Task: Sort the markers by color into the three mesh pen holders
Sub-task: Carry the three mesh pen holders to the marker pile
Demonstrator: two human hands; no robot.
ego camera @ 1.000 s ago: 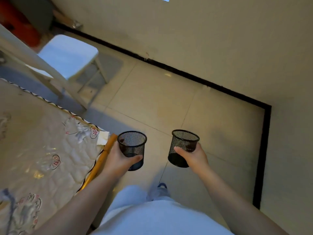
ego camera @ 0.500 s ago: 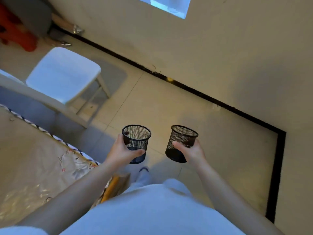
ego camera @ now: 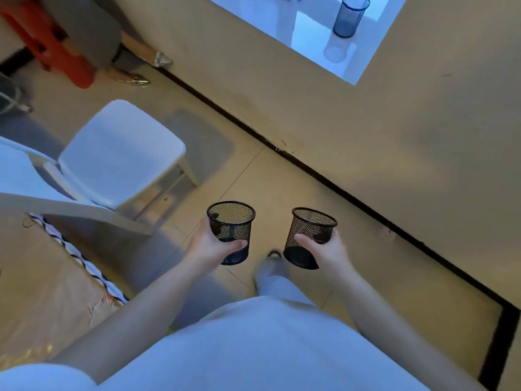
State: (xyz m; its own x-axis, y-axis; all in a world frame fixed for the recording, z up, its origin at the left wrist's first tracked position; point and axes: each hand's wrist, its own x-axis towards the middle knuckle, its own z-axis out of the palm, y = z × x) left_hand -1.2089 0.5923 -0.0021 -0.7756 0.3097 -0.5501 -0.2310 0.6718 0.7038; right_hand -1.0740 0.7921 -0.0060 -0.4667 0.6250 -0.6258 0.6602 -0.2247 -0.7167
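1. Black mesh holders: your left hand (ego camera: 207, 246) grips one (ego camera: 231, 232), your right hand (ego camera: 328, 251) grips the other (ego camera: 310, 238).
2. New since a second ago: a third holder (ego camera: 348, 16) on the white table (ego camera: 315, 38) at 1 o'clock, so you're close. Markers aren't clearly visible.

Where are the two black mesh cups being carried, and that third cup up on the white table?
Left mesh holder (ego camera: 231, 221): head view, upper side wall.
Right mesh holder (ego camera: 310, 225): head view, upper side wall.
Third holder (ego camera: 348, 16): head view, side wall, standing on the table.

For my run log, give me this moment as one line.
left hand: grips left holder | right hand: grips right holder | both empty | third holder: on white table | stage: carrying
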